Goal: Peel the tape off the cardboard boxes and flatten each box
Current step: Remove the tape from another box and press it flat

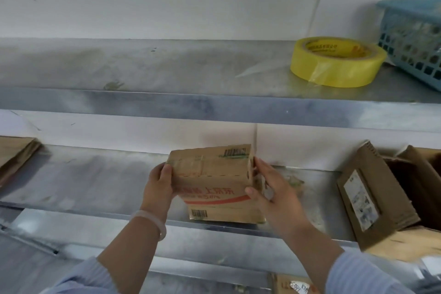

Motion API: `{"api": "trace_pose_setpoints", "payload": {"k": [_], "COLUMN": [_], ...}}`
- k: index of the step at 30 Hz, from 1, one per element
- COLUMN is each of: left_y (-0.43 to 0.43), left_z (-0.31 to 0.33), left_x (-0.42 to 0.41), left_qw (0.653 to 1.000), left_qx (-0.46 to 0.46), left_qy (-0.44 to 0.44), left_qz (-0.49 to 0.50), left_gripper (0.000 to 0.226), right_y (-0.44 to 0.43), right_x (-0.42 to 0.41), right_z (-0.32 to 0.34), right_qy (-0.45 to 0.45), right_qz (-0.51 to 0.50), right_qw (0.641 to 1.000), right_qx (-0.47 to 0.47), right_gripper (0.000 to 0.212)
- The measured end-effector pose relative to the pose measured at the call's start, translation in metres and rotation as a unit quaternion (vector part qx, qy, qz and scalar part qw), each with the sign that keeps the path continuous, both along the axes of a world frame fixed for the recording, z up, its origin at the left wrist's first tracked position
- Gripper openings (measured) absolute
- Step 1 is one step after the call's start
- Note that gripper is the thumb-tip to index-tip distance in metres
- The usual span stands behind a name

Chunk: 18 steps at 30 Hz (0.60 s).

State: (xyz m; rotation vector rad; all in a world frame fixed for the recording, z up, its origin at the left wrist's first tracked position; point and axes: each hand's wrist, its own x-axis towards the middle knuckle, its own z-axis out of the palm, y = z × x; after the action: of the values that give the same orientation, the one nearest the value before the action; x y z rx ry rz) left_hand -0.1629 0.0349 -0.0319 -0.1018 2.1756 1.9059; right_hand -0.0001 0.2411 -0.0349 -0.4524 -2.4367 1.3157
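Gripping cardboard box (212, 184) | left hand (158, 186): curled round left edge | right hand (274, 194): pinching right edge

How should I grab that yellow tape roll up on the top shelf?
Pinch its near wall from the front: fingers down in the hole, thumb outside. The tape roll lies flat on the shelf, hole up, and the basket sits close on its right, so the front seems the freest way in.
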Motion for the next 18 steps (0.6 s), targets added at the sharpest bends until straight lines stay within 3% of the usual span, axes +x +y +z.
{"api": "trace_pose_setpoints", "payload": {"k": [3,5,8,12,18], "left_y": [-0.007,-0.011,-0.016,-0.031,-0.039], "left_z": [0.001,0.003,0.005,-0.004,-0.003], "left_x": [-0.014,-0.025,-0.036,-0.044,-0.045], "left_qw": [0.976,0.959,0.953,0.969,0.984], "left_qx": [-0.128,-0.171,-0.199,-0.194,-0.147], "left_qy": [0.174,0.225,0.218,0.153,0.097], "left_qz": [0.004,-0.028,-0.06,-0.033,-0.028], "left_gripper": [0.03,0.04,0.049,0.051,0.028], "right_y": [-0.008,-0.011,-0.012,-0.016,-0.022], "right_x": [-0.006,-0.011,-0.017,-0.021,-0.028], "right_z": [0.008,0.008,0.004,-0.002,0.004], "right_qy": [0.02,0.028,0.014,-0.044,-0.043], "right_qz": [0.025,0.039,0.019,0.028,0.048], "right_qw": [0.997,0.996,0.999,0.996,0.983], "right_qx": [0.071,0.076,0.043,0.071,0.173], "right_gripper": [0.061,0.057,0.055,0.06,0.067]}}
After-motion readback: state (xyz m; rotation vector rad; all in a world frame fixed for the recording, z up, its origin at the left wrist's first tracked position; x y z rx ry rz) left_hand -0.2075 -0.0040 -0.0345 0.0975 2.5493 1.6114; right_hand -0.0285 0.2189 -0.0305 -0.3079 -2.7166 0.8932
